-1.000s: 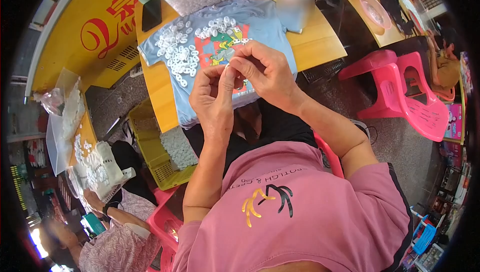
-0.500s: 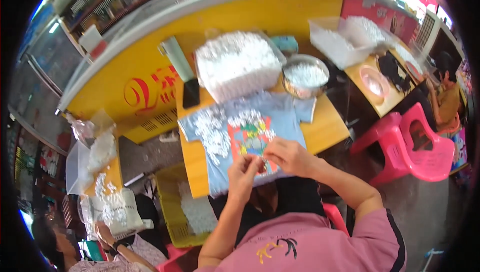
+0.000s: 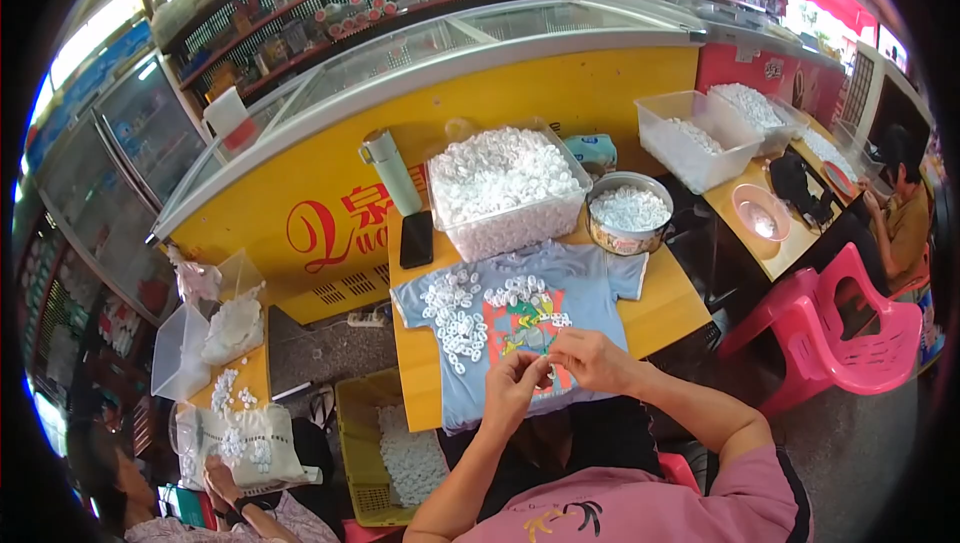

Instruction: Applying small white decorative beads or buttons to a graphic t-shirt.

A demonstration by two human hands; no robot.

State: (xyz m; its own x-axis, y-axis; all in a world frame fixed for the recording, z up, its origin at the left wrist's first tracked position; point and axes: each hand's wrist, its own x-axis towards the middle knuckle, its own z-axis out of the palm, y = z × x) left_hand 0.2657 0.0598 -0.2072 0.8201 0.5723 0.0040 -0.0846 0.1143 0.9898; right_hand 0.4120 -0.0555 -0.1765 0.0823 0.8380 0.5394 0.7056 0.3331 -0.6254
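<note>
My left hand (image 3: 515, 383) and my right hand (image 3: 590, 358) meet fingertip to fingertip above the lower part of a blue T-shirt (image 3: 610, 318). Both are closed in a pinch, and what lies between the fingers is too small to make out. The shirt is spread over a wooden table (image 3: 670, 293) and has a colourful print. Many small white ring-like pieces (image 3: 455, 318) lie loose on its left side, and a smaller heap (image 3: 520, 290) rests on top of the print. Behind it stand a clear plastic box (image 3: 510, 223) heaped with white pieces and a round tin (image 3: 628, 233) of similar pieces.
A phone (image 3: 415, 240) and a pale green flask (image 3: 390, 171) stand at the table's back left. A yellow crate (image 3: 362, 443) with white pieces sits below left. Co-workers sit at both sides, the left one with hands (image 3: 220, 483) near a cloth bag. A pink chair (image 3: 850, 333) stands at right.
The view has tilted up, so the table and hands appear lower and farther right in the picture. My hands stay pinched together over the shirt.
</note>
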